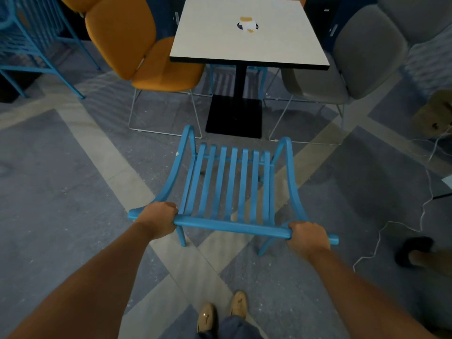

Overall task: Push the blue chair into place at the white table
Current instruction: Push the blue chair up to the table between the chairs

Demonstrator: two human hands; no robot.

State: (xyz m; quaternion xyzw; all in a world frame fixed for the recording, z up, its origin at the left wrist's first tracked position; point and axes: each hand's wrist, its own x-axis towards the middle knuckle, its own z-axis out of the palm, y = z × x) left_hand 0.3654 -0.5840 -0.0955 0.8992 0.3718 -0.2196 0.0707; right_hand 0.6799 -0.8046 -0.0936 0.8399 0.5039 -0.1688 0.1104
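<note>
The blue slatted chair point(232, 182) stands on the floor in front of me, its seat pointing toward the white table point(247, 45). My left hand point(160, 220) grips the left end of its top back rail. My right hand point(307, 237) grips the right end of the same rail. The chair's front edge sits just short of the table's black base point(234, 117), a gap of floor away from the tabletop's near edge.
An orange chair point(137, 50) stands at the table's left side and a grey chair point(347, 67) at its right. A small cup and dish point(247, 25) rest on the tabletop. A white cable point(391, 223) trails over the floor at right, near another person's foot point(413, 250).
</note>
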